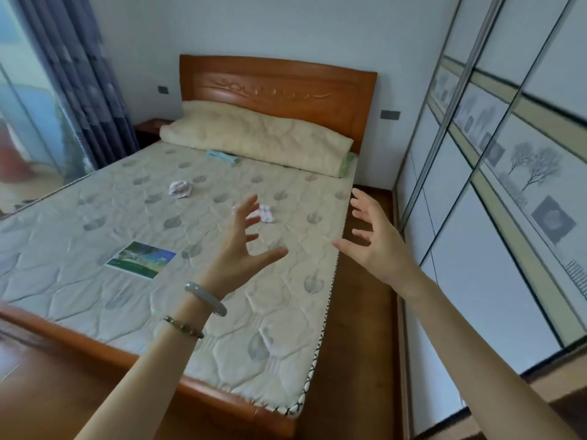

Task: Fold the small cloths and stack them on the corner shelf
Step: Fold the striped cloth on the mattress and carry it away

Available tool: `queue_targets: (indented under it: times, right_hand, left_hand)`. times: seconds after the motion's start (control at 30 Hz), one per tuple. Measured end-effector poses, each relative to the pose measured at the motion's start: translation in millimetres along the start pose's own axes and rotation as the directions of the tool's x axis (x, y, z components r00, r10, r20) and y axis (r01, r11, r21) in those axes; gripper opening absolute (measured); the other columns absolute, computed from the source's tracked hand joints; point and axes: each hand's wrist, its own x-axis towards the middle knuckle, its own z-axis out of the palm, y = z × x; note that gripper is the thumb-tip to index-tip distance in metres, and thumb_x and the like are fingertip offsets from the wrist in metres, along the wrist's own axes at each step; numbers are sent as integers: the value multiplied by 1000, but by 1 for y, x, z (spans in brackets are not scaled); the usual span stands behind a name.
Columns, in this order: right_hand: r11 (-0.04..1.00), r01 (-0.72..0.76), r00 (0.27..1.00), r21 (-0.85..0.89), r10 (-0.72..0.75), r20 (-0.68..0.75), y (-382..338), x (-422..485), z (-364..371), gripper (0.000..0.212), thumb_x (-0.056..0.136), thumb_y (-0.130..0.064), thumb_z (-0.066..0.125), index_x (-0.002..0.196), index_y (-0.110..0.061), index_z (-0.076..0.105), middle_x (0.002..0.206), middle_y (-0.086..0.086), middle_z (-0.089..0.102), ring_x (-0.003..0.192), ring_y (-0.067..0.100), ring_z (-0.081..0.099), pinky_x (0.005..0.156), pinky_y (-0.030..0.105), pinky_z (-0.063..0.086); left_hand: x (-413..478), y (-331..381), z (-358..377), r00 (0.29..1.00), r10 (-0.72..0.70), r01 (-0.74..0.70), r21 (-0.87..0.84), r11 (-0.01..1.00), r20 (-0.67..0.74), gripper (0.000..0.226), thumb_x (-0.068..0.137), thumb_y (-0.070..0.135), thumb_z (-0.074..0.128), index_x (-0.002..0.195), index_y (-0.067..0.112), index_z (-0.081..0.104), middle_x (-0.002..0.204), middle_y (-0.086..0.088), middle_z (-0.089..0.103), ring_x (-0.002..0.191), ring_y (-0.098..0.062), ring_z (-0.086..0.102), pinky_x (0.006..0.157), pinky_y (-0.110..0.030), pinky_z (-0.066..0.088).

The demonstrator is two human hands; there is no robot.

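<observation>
- Starting at the left, a blue curtain (79, 81) is seen hanging beside the bed, and a picture card (141, 259) is laid flat on the mattress (79, 281), well apart from the cloths; no part in the task is suggested for it.
- Further in, a crumpled pink-and-white cloth (180, 188) is left unfolded near the middle of the mattress, presumably dropped there to be dealt with in turn.
- Near the long pillow (254, 138), a pale blue cloth (222, 156) is seen lying flat and narrow, possibly folded already, though this cannot be told for certain.
- The left hand (244, 249) is held out above the mattress with its fingers spread wide and nothing in it; a second pink-patterned cloth (265, 214) lies just beyond its fingertips, partly hidden, so a reach toward that cloth is judged likely.
- The right hand (374, 239) is raised over the bed's right edge, likewise spread wide and empty, probably kept ready to help with the folding.
- At the far right, a sliding wardrobe (508, 185) is seen; no corner shelf is visible, so the stacking place cannot be located.
</observation>
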Motion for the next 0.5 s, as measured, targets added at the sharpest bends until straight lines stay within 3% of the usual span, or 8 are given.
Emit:
queue_targets:
  times: [0.17,0.5]
  right_hand:
    - [997,-16,1000,78,16,-1,57,66,-52,88,79,-22,77,148,-31,23,146,-8,37,131,6,39,102,29,44]
    - [984,-50,997,173,38,73,141,170,-82,89,79,-20,76,148,-27,21,148,-2,37,130,6,38,103,30,42]
  left_hand:
    - [84,-2,66,996,5,-6,-11,1000,-87,97,66,42,72,145,29,16,147,2,29,129,-11,40,97,-22,42]
    - [178,-29,113,989,-31,32,9,999,-144,89,67,37,74,136,44,19,144,6,31,128,-11,41,100,-33,45]
